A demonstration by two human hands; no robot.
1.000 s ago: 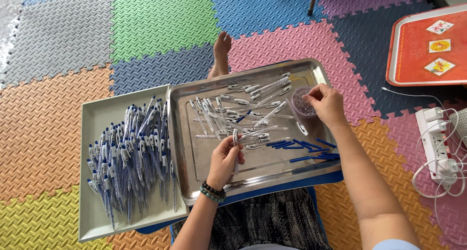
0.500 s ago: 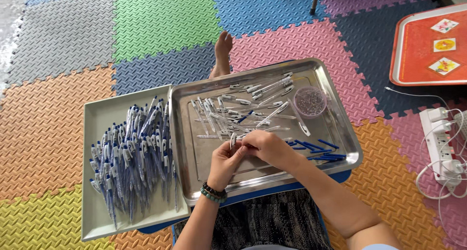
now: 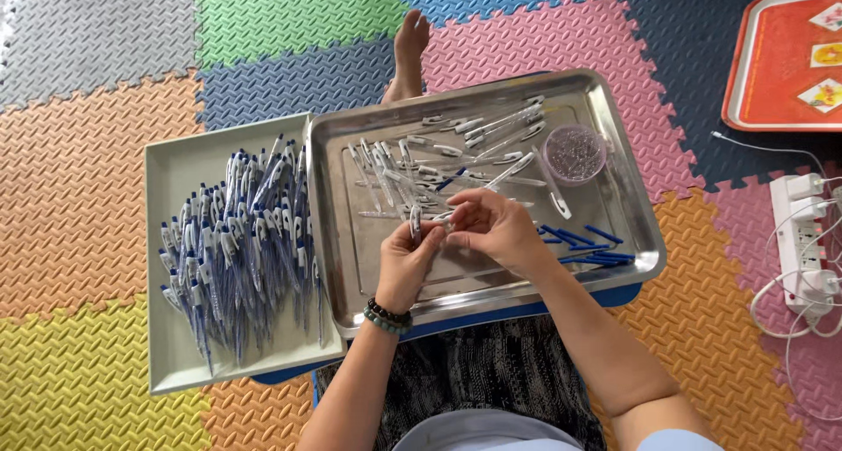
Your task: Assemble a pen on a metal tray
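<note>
Left hand (image 3: 405, 260) grip pinching pen barrel (image 3: 416, 225) upright; right hand (image 3: 493, 227) fingertips touching, apparently pinching small part.

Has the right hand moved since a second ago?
Yes. The right hand has left the small round cup at the steel tray's far right and come toward the left hand at its middle.

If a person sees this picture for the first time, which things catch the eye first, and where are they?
The big heap of blue-and-white plastic pens on the pale rectangular tray at the left strikes first. Beside it, over the shiny steel tray of loose pen parts, the left hand holds a clear pen barrel and the right hand meets it. A red tray lies top right.
</note>
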